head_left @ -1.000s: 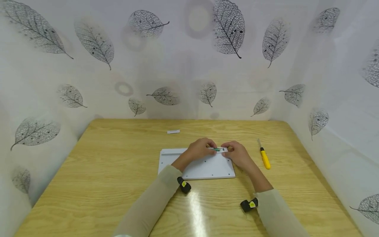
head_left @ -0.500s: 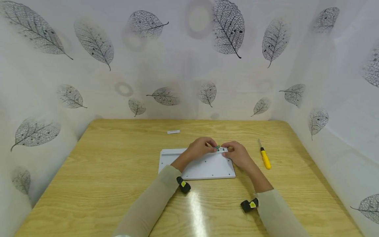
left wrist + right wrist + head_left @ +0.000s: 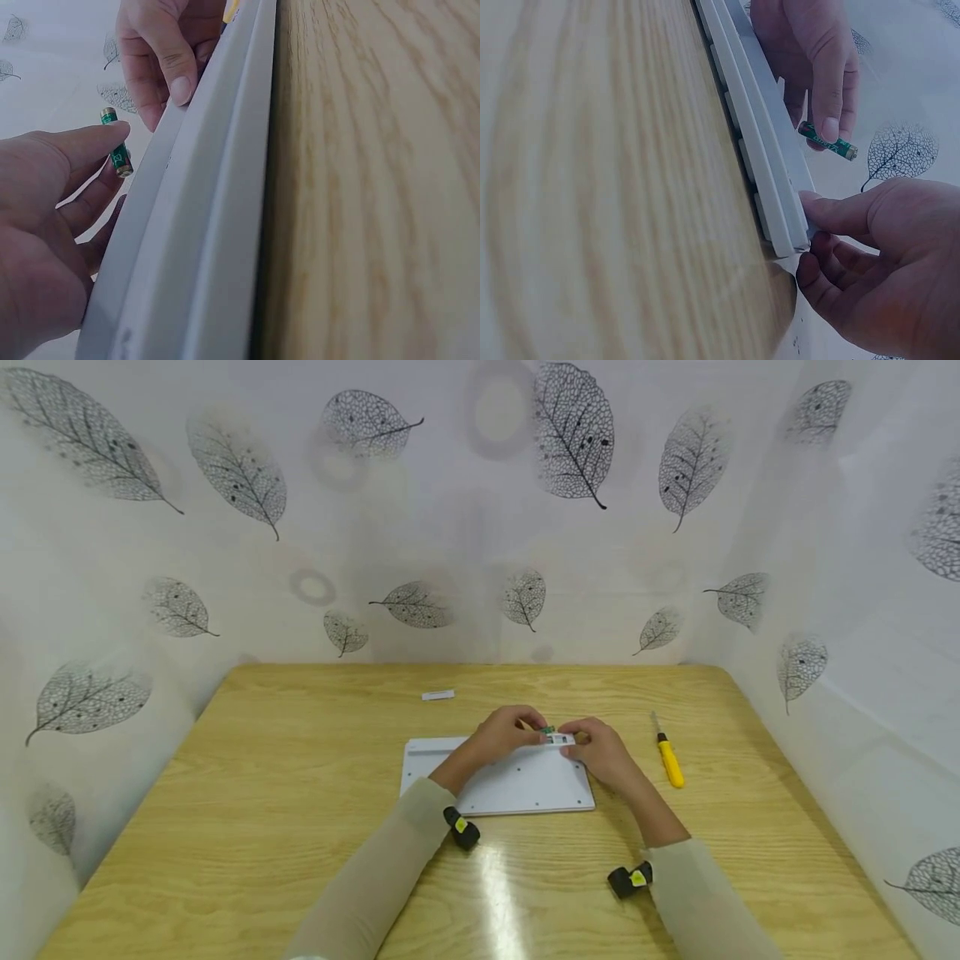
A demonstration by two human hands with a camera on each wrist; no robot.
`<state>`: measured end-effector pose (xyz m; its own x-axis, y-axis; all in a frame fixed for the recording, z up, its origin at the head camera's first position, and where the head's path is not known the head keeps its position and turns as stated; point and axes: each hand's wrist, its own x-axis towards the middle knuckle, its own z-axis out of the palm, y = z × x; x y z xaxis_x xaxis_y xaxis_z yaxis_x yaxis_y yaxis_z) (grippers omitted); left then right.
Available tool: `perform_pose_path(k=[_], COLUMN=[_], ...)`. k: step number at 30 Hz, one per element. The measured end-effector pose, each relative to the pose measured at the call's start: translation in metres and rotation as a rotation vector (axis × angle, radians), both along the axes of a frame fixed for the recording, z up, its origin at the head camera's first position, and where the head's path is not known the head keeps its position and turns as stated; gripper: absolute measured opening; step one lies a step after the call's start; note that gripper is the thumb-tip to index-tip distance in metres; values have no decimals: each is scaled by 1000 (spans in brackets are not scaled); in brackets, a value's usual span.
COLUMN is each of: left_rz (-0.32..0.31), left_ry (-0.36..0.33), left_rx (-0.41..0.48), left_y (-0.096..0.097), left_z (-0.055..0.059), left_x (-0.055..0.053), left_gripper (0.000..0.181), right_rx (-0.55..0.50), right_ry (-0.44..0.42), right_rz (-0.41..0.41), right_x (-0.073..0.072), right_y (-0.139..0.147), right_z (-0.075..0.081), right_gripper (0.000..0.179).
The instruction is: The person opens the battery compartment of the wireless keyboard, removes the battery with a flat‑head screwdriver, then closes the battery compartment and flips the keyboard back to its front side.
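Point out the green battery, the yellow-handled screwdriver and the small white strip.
Green battery point(image 3: 121, 157), left wrist view: its exposed green casing.
Yellow-handled screwdriver point(image 3: 667, 756), head view: its yellow handle.
Small white strip point(image 3: 438, 695), head view: middle of its upper face.

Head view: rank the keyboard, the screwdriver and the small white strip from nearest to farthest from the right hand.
1. Keyboard: gripped at its back right corner by the right hand.
2. Screwdriver: just to that hand's right.
3. Small white strip: well off to the left, farther back.
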<state>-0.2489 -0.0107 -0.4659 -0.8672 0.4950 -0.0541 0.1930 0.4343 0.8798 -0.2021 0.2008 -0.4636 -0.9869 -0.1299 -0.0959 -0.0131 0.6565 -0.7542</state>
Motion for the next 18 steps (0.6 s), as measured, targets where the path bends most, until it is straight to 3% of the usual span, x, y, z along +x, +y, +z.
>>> perform_pose_path(k=[18], left_rz=[14], left_ry=[19], left_rx=[48], left_y=[-14], left_z=[8], left_x=[-4], left_gripper=[15], right_rx=[12], right_ry=[9], right_rz=[-4], right_x=[1], right_y=[-1], right_z=[2], right_gripper=[30])
